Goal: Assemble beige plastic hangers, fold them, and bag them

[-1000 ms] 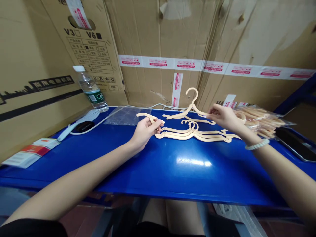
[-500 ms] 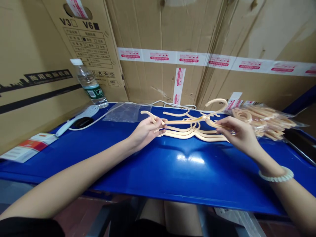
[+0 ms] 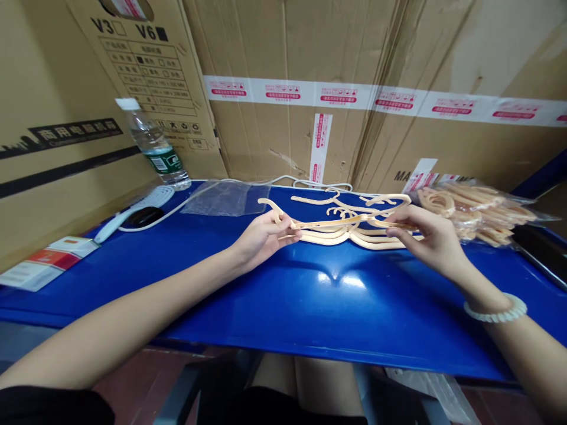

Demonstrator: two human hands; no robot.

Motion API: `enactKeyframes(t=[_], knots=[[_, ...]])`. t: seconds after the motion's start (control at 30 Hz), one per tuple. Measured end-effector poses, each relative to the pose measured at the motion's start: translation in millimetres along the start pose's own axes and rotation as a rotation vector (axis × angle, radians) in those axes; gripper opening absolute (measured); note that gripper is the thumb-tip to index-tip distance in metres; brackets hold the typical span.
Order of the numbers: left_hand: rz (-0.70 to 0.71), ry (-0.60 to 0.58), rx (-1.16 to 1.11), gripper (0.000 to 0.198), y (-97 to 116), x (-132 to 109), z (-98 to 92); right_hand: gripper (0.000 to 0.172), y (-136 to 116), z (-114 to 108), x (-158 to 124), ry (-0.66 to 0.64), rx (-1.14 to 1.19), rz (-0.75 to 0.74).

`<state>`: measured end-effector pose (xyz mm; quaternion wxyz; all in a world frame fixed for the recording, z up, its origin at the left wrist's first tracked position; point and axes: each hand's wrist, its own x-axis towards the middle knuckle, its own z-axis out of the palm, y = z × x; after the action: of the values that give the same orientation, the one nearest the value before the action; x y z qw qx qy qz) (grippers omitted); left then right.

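Both hands grasp a hanger (image 3: 328,224) held crosswise over the counter (image 3: 283,307): the left hand (image 3: 268,236) pinches its left end, the right hand (image 3: 432,233) its right arm. Gripping the two sides probably steadies it against turning, with its hook (image 3: 404,200) appearing to tip toward the right. A curved piece (image 3: 269,205) juts up from the left fingers; whether it joins the hanger cannot be told. Partly hidden behind lies a stack (image 3: 325,238) of hangers, nested with hooks together, likely to save room. A bag (image 3: 478,206) of hangers sits on the far right, apparently within easy reach of the right hand. On the left, the thumb rests on top and the fingers curl beneath; the right thumb lies on the near side, fingers bent opposite. Both forearms slant inward from the near corners, the right wearing a bracelet (image 3: 496,311).
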<state>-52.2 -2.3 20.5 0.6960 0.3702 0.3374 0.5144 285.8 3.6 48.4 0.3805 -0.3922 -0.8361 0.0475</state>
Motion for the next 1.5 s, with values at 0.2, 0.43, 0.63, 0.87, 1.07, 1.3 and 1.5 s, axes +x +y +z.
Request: enactKeyframes(t=[0.2,0.43,0.63,0.87,1.07,1.3,1.5], knots=[[0.059,0.082,0.032,0.017,-5.7,0.2,-0.2,0.015,-8.1,1.9,0.6,-0.033,-0.021,-0.03],[0.144,0.131,0.113,0.018,-8.2,1.5,-3.5,0.015,-16.6,2.6,-2.0,-0.086,-0.048,-0.053],[0.245,0.148,0.116,0.02,-8.5,0.4,-3.5,0.021,-22.1,5.6,-4.4,-0.151,0.033,0.09],[0.237,0.225,0.034,0.015,-11.0,4.3,-2.0,0.026,-21.7,3.9,-4.6,-0.096,0.065,0.164],[0.205,0.134,0.139,0.012,-13.5,0.7,-2.8,0.03,-21.0,-0.8,-2.2,-0.017,0.238,0.248],[0.73,-0.529,1.14,0.016,-27.9,-32.5,7.3,0.036,-20.1,-19.7,3.8,-0.131,0.321,0.323],[0.829,-0.634,1.458,0.021,-31.7,-43.7,12.2,0.031,-9.3,-19.5,-0.2,-0.469,0.273,0.342]])
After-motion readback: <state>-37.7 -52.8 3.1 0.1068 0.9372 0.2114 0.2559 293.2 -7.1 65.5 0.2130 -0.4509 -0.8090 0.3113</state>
